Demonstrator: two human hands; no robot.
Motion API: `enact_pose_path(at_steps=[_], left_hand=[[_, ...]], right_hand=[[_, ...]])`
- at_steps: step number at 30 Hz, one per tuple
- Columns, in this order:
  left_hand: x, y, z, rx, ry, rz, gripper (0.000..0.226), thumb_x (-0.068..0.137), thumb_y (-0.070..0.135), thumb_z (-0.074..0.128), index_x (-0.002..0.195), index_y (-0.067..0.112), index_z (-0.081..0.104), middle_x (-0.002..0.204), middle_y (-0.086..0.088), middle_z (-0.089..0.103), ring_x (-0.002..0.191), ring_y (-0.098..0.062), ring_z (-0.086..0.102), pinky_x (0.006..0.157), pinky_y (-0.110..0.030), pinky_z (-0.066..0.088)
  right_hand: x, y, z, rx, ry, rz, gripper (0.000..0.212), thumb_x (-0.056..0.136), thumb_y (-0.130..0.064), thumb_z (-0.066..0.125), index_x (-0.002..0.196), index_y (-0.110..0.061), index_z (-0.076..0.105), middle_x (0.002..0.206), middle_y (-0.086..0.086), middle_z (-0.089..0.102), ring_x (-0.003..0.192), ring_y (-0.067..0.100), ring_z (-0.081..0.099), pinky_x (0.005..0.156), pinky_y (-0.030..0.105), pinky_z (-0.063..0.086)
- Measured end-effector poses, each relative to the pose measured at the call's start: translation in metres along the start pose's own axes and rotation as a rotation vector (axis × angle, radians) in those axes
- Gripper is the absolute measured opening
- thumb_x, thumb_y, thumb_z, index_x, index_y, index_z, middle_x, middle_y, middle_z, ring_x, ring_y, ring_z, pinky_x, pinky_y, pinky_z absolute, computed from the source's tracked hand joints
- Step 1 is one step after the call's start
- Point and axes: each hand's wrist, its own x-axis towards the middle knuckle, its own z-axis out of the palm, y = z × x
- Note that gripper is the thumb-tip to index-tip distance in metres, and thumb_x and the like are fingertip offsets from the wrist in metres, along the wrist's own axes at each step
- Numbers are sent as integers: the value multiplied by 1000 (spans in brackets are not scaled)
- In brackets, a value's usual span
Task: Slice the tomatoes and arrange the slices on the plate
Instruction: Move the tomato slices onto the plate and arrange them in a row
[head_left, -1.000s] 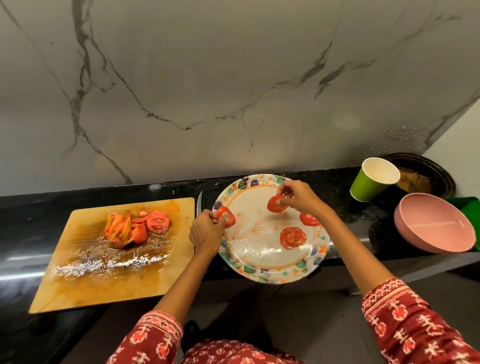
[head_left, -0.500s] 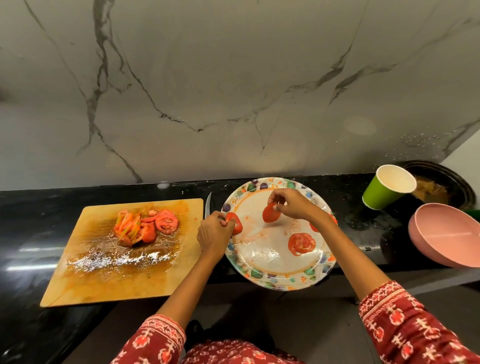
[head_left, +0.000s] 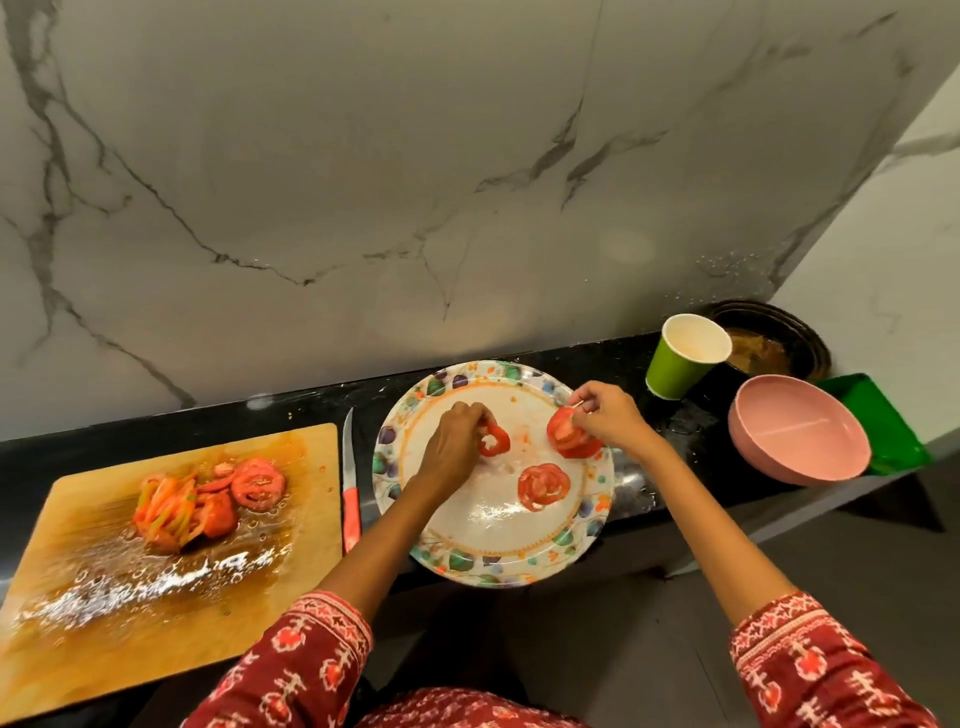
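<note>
**Fingertips pinching slices over the plate: arranging step in hand**

Fingertips (head_left: 480, 415) of the left hand (head_left: 451, 446) are closed on a hollow ring-shaped slice (head_left: 493, 439), which is held just above or against the plate's inner face; contact cannot be told from this view. The right hand (head_left: 609, 419) is pinched on the upper edge of a second slice (head_left: 565, 432), tilted up over another slice (head_left: 586, 447) that lies near the plate's right rim. A further flat slice (head_left: 543, 486) is seen lying nearer the person, apart from both hands.

The patterned plate (head_left: 488, 564) is set on the black counter (head_left: 156, 431), partly overhanging its near edge. A red-handled knife (head_left: 349, 480) lies untouched between plate and wooden cutting board (head_left: 171, 613). More cut tomato (head_left: 208, 499), slices and strips, is left heaped on the wet board. A green cup (head_left: 675, 366), pink bowl (head_left: 800, 434) and green tray (head_left: 883, 415) stand to the right.

Step judged: slicing done, arranging under way, only a few pieces plated. The next move calls for both slices to be laid flat and released without tearing the soft ring, then for the rest to be fetched from the board. Wet slices are expected to slip.
</note>
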Motion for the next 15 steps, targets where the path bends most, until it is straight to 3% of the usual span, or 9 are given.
enact_pose_path(at_steps=[3,8,12,15], left_hand=[[10,7,6,63,-50,35,19,96,14,44,109,11,57,113,-11,53,93,-14,48,79,-15,38],[24,17,18,139,-140,43,19,95,21,48,111,15,58,114,-10,52,95,-16,47,77,-16,39],[30,20,27,209,-186,61,24,94,24,52,116,16,58,116,-10,53,101,-19,50,81,-19,42],[32,21,29,230,-173,66,24,93,23,54,115,16,59,116,-9,54,101,-20,51,84,-20,44]], right_hand=[[-5,1,14,53,-66,33,21,81,2,58,96,-13,60,87,10,65,61,15,63,61,23,52],[-6,1,29,129,-84,59,22,83,5,57,99,-9,60,81,8,65,59,14,64,60,20,54],[-3,5,30,51,-85,54,18,82,3,62,97,-8,63,85,13,67,59,13,63,73,30,56],[-2,3,32,20,-95,27,15,85,1,61,98,-7,63,86,12,67,54,9,61,66,24,54]])
